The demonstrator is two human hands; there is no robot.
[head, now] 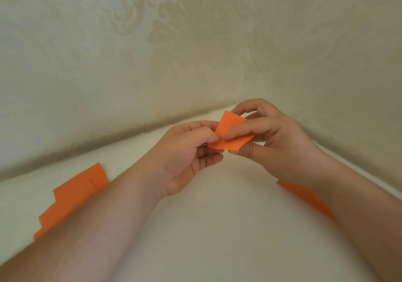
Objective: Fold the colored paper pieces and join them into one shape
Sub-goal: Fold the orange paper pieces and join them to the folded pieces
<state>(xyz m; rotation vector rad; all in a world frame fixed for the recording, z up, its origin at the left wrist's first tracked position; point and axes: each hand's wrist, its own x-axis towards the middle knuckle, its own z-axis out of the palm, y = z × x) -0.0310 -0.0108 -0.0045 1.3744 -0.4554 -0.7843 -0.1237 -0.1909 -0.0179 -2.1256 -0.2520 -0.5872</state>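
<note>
- Left hand (189,151) pinching the near corner of a small orange paper piece (230,132), held above the white tabletop (217,227).
- Right hand (267,138) gripping its other side, fingers pressing a crease.
- Folding step under way, seemingly; next, sharpening the crease.
- More orange sheets (74,197) lying under both forearms.

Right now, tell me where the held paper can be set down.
Bare table lies between the two forearms, below the hands. The left edge is crowded by the orange stack; more orange paper lies under the right wrist. Both hands pinch the orange piece.
</note>
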